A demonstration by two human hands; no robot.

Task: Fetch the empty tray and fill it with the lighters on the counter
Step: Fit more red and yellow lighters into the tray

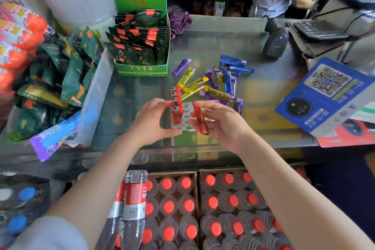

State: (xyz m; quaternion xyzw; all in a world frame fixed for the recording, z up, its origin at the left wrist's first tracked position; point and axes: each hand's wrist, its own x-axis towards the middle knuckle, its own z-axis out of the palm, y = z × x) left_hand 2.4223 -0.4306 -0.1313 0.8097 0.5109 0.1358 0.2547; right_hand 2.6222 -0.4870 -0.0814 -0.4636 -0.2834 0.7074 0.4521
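Observation:
A white perforated tray (187,116) sits on the glass counter (253,46) between my hands. Several red lighters (176,97) stand in a row along its left side. My left hand (154,122) grips the tray's left edge beside that row. My right hand (219,122) holds one red lighter (199,118) over the tray's right part. Just beyond the tray lies a loose pile of yellow lighters (192,84), purple lighters (212,76) and blue lighters (233,65).
A green display box of tea packets (142,46) stands at the back left, snack bags (60,79) at the left. A barcode scanner (276,41) and a blue QR payment stand (324,95) are at the right. Crates of red-capped bottles (203,209) sit below the counter.

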